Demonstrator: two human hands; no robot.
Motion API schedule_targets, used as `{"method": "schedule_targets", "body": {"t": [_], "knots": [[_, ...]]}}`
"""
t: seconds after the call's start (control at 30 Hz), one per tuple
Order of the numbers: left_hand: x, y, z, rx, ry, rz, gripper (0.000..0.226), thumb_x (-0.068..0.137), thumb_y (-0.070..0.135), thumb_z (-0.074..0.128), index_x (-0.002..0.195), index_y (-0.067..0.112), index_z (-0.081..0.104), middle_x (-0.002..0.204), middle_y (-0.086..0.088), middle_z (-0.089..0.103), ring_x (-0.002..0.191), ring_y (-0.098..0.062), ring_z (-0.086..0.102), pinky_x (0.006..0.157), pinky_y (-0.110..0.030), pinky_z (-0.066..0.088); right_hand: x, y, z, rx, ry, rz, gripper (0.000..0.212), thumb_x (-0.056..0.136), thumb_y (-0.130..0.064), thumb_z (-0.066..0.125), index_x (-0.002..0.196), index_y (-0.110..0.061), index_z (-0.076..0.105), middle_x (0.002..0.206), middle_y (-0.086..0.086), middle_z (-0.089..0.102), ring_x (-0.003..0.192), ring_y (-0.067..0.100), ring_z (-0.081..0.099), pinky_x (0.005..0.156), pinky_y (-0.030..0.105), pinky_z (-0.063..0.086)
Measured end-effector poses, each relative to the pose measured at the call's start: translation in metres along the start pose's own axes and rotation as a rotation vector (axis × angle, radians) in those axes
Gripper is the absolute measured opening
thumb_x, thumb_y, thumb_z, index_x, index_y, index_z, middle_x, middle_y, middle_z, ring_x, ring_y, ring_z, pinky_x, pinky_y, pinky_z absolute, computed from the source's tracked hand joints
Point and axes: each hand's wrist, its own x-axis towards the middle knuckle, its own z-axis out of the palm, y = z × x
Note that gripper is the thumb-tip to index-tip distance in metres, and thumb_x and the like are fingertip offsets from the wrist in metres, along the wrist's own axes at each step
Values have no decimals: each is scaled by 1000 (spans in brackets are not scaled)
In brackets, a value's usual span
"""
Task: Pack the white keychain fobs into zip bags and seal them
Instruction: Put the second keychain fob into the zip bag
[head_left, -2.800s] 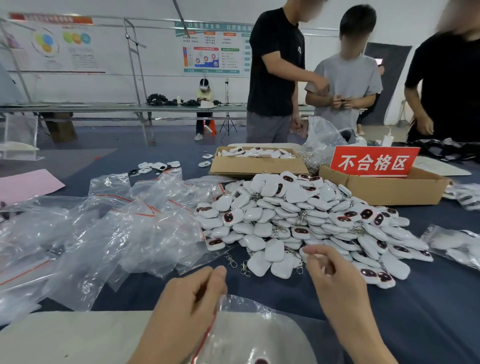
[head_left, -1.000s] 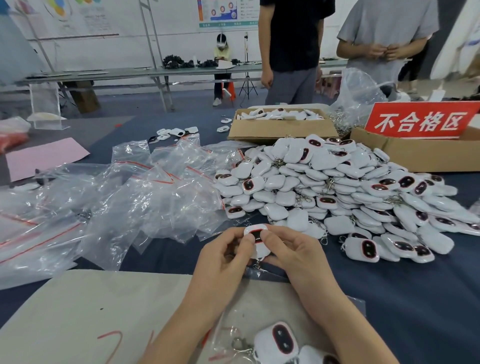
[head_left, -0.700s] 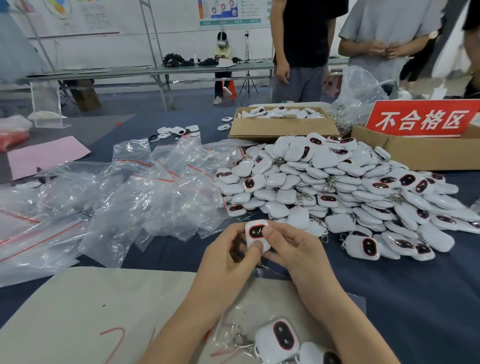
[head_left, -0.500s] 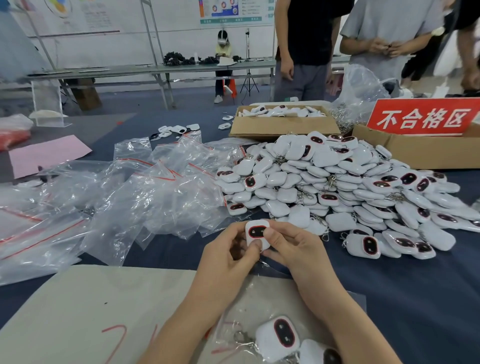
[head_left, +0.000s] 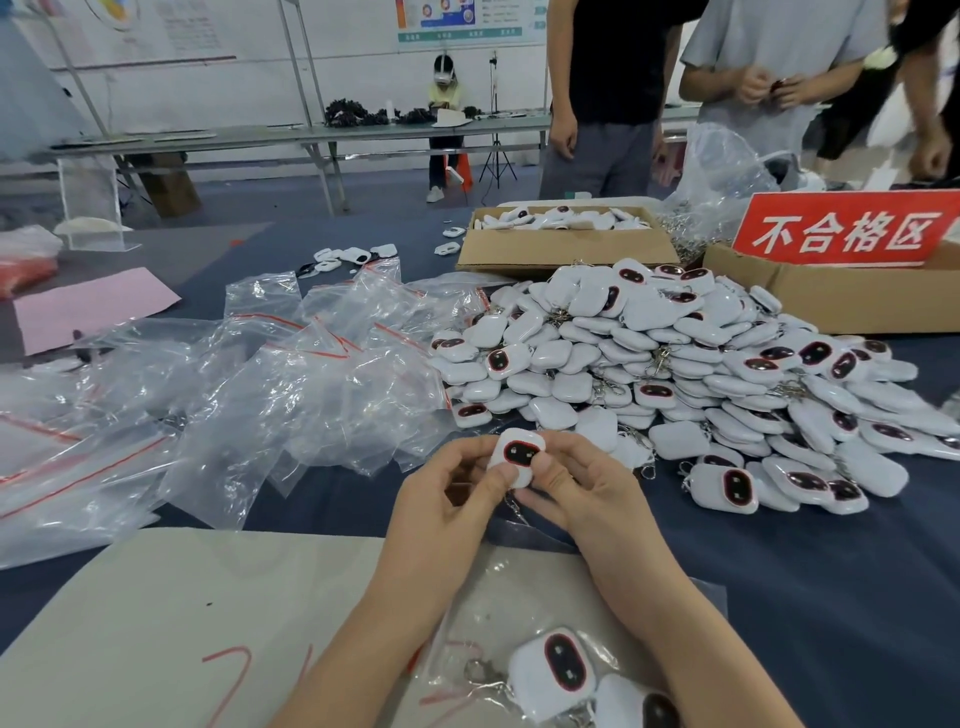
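One white keychain fob (head_left: 517, 457) is held between both hands above the blue-covered table (head_left: 831, 597), its dark, red-rimmed face upward. The left hand (head_left: 447, 499) pinches its lower left corner, thumb on the face. The right hand (head_left: 582, 493) grips its right side, thumb likewise on top.

A zip bag (head_left: 519, 577) lies under the forearms on a beige board (head_left: 156, 597); two packed fobs (head_left: 563, 667) show inside it. Whether it is sealed cannot be told. The board bears red hand-drawn strokes (head_left: 228, 680), not legible.

The loose fob pile (head_left: 675, 374) lies just beyond the hands, with the empty red-striped zip bags (head_left: 291, 384) heaped to its left.

A red sign (head_left: 841, 231) reads "不合格区" in white and stands at a cardboard box (head_left: 852, 306). A second box (head_left: 566, 249) holds more fobs. The wall poster (head_left: 467, 21) text is too small to read.
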Motion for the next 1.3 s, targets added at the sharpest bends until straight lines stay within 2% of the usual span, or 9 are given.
{"method": "schedule_targets", "body": {"t": [0.1, 0.23, 0.53, 0.67, 0.77, 0.87, 0.97, 1.13, 1.3], "knots": [[0, 0, 0, 116, 44, 110, 18, 95, 15, 70, 107, 28, 73, 98, 12, 70, 93, -9, 67, 81, -18, 50, -3, -1, 2, -54, -49, -38, 22, 99, -18, 59, 120, -23, 64, 107, 3, 74, 105, 16, 71, 89, 27, 58], [-3, 1, 2, 212, 50, 232, 20, 94, 18, 69, 108, 32, 72, 102, 16, 63, 97, -6, 63, 83, -11, 44, -6, -6, 2, -18, -94, -100, 13, 99, -14, 56, 104, -16, 68, 107, 12, 74, 108, 27, 70, 92, 30, 57], [-3, 1, 2, 173, 58, 216, 11, 90, 18, 73, 97, 26, 74, 98, 15, 65, 92, -5, 63, 79, -13, 45, -6, -5, 2, 44, -175, -136, 32, 102, -5, 48, 93, -25, 71, 110, 14, 74, 109, 25, 70, 90, 27, 55], [-3, 2, 1, 90, -13, 121, 18, 94, 35, 67, 111, 30, 71, 109, 11, 69, 103, -9, 67, 86, -21, 52, -4, -2, 1, 47, -186, -140, 18, 100, -14, 51, 98, -22, 67, 127, 6, 69, 120, 23, 65, 97, 26, 53], [0, 1, -4, 24, -62, 8, 28, 95, 47, 61, 119, 33, 68, 104, 9, 74, 94, -7, 69, 82, -18, 52, -3, 3, 0, -16, -194, -127, 26, 103, -7, 47, 98, -26, 65, 141, -8, 59, 131, 14, 56, 103, 24, 48], [4, 0, -8, -39, -62, -66, 30, 95, 31, 66, 125, 33, 65, 110, 14, 74, 99, -4, 68, 87, -21, 53, -4, 3, 0, -14, -223, -113, 26, 104, -4, 46, 109, -24, 62, 137, -6, 63, 128, 15, 58, 100, 22, 49], [3, 1, -5, -57, -55, -27, 36, 94, 6, 68, 113, 37, 66, 106, 16, 74, 98, -2, 68, 84, -13, 50, -4, 0, -1, -9, -132, -105, 21, 101, -11, 56, 120, -19, 61, 120, 3, 73, 116, 19, 67, 94, 22, 53], [5, 1, -5, -67, -15, -3, 44, 90, -3, 70, 90, 42, 71, 89, 5, 74, 79, -5, 65, 76, -17, 51, -3, 0, -1, -12, -63, -102, 19, 98, 1, 55, 108, -11, 66, 105, 6, 77, 102, 17, 73, 84, 17, 54], [5, 2, -4, -89, -19, -3, 51, 88, -5, 71, 83, 45, 72, 79, 16, 73, 74, 1, 64, 72, -11, 49, -4, -1, 0, -77, -72, -135, 29, 98, 0, 55, 98, -23, 72, 111, 0, 76, 108, 17, 71, 94, 23, 53]]}}
